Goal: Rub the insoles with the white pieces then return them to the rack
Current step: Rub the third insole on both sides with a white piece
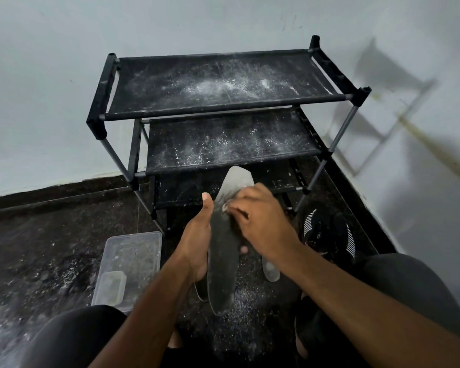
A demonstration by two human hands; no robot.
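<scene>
- The right hand (260, 221) has its fingers curled down onto the insole (223, 251), pressing near the middle of it. A bit of white shows at the fingertips, but it is too small to tell if it is a white piece.
- The left hand (197, 240) grips the left edge of the same insole. Its thumb points up along that edge and its fingers wrap under it.
- The insole is dark and long. It is held up in front of the person, with its pale toe end pointing at the rack (223, 112).
- A second insole (271, 270) lies on the floor (51, 229), partly hidden under the right arm.
- The black rack stands against the wall (51, 88). White powder is spread on its shelves.
- A clear plastic box (130, 266) sits on the floor to the left of the hands.
- A black shoe with white stripes (327, 235) sits on the floor to the right, near the rack's leg.
- White powder speckles the dark floor under the insole.
</scene>
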